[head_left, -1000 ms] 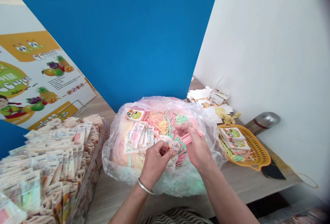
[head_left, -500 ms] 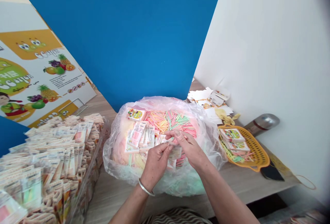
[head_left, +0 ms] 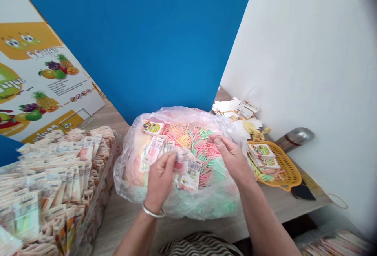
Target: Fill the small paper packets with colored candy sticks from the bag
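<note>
A clear plastic bag (head_left: 132,181) lies open on the wooden table, heaped with pink, green and yellow sticks (head_left: 191,136). My left hand (head_left: 160,179), with a metal bangle at the wrist, is closed on a small printed packet (head_left: 180,163) over the bag. More small packets (head_left: 154,150) fan out just left of it, and others (head_left: 191,173) lie under it. My right hand (head_left: 231,158) hovers over the sticks at the bag's right side, fingers curled, thumb and forefinger close together; I cannot make out anything in them.
A heap of filled packets (head_left: 59,181) fills the left. A blue panel (head_left: 147,40) stands behind the bag, a printed fruit carton (head_left: 38,87) at far left. An orange basket (head_left: 290,169) of packets, loose cards (head_left: 238,112) and a metal flask (head_left: 294,138) lie right, against a white wall.
My hands have parted: the left moved down-left with the packet, the right moved up-right onto the sticks. The camera tilted slightly down.
</note>
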A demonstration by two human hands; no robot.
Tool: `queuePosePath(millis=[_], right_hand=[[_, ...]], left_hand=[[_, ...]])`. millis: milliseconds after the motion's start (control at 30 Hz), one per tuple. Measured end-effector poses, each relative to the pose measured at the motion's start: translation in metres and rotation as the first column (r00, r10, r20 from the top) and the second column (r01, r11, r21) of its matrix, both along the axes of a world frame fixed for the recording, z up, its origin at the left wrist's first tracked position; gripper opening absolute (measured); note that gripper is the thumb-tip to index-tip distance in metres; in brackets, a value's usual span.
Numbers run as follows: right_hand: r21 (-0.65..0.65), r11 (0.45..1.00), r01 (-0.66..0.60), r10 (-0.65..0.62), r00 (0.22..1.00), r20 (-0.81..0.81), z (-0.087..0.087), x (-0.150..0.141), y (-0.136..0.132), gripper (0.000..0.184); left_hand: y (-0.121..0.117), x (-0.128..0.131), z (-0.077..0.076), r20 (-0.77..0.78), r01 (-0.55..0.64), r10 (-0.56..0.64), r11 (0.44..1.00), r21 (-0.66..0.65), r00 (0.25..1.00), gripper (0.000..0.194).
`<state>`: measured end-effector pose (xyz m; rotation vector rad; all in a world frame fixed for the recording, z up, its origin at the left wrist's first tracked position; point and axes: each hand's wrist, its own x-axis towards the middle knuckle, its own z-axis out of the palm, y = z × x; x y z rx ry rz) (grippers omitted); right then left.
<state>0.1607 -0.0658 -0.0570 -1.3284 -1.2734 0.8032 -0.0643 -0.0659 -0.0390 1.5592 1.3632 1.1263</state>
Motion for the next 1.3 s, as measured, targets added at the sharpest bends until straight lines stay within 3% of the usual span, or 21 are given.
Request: queuePosePath(millis=[67, 133, 200, 300, 400, 633, 700, 767, 900, 967, 1033, 1167, 1233, 1300], right_hand=[[0.006, 0.999, 0.054, -0.053, 0.946, 0.32, -0.005, 0.014, -0.001, 0.028], [-0.029, 0.999, 0.03, -0.006, 0.787, 0.617, -0.012, 0.022, -0.004, 0.024], [-0.137, 0.991, 0.006, 0.104, 0.612, 0.784, -0.018, 0.024, -0.009, 0.032], [-0.29, 0.957, 0.024, 0.248, 0.454, 0.856, -0.024, 0.016, -0.013, 0.044], [-0.331, 0.941, 0.072, 0.281, 0.382, 0.881, -0.027, 0.008, -0.01, 0.044], [-0.229, 0.967, 0.113, 0.191, 0.278, 0.941, -0.044, 0.002, -0.001, 0.044], [-0.229, 0.966, 0.118, 0.185, 0.301, 0.935, -0.049, 0.004, 0.0, 0.044], [-0.247, 0.961, 0.124, 0.186, 0.371, 0.91, -0.053, 0.006, 0.001, 0.042], [-0.194, 0.973, 0.127, 0.081, 0.599, 0.796, -0.053, 0.013, 0.007, 0.036], [-0.12, 0.982, 0.146, -0.022, 0.715, 0.699, -0.048, 0.016, 0.01, 0.031], [-0.075, 0.983, 0.167, -0.097, 0.82, 0.565, -0.04, 0.014, 0.01, 0.027], [-0.08, 0.995, 0.06, -0.049, 0.989, 0.138, -0.019, -0.001, 0.003, 0.026], [-0.07, 0.996, -0.049, 0.043, 0.996, -0.083, -0.011, -0.012, -0.002, 0.026], [-0.062, 0.988, -0.139, 0.123, 0.97, -0.208, -0.009, -0.023, -0.007, 0.026]], left_hand=[[0.015, -0.02, 0.005, -0.126, -0.159, 0.176, 0.978, 0.134, 0.976, 0.031], [0.035, -0.039, 0.001, -0.232, -0.257, 0.308, 0.94, 0.225, 0.923, 0.033], [0.056, -0.054, -0.01, -0.306, -0.299, 0.367, 0.922, 0.246, 0.878, 0.035], [0.077, -0.062, -0.032, -0.355, -0.277, 0.341, 0.936, 0.218, 0.87, 0.038], [0.082, -0.058, -0.046, -0.415, -0.27, 0.347, 0.934, 0.234, 0.841, 0.041], [0.074, -0.05, -0.045, -0.491, -0.266, 0.397, 0.911, 0.316, 0.776, 0.046], [0.073, -0.052, -0.045, -0.497, -0.259, 0.402, 0.907, 0.333, 0.769, 0.046], [0.071, -0.054, -0.046, -0.504, -0.244, 0.412, 0.898, 0.366, 0.759, 0.045], [0.064, -0.053, -0.038, -0.461, -0.188, 0.466, 0.828, 0.529, 0.755, 0.038], [0.055, -0.046, -0.03, -0.379, -0.165, 0.468, 0.775, 0.61, 0.798, 0.031], [0.043, -0.033, -0.02, -0.287, -0.152, 0.411, 0.761, 0.63, 0.866, 0.025], [0.018, 0.003, -0.008, -0.128, -0.063, 0.138, 0.884, 0.464, 0.982, 0.02], [0.011, 0.021, -0.009, -0.041, 0.031, -0.019, 0.949, 0.312, 0.999, 0.021], [0.007, 0.038, -0.013, 0.071, 0.117, -0.129, 0.981, 0.153, 0.989, 0.023]])
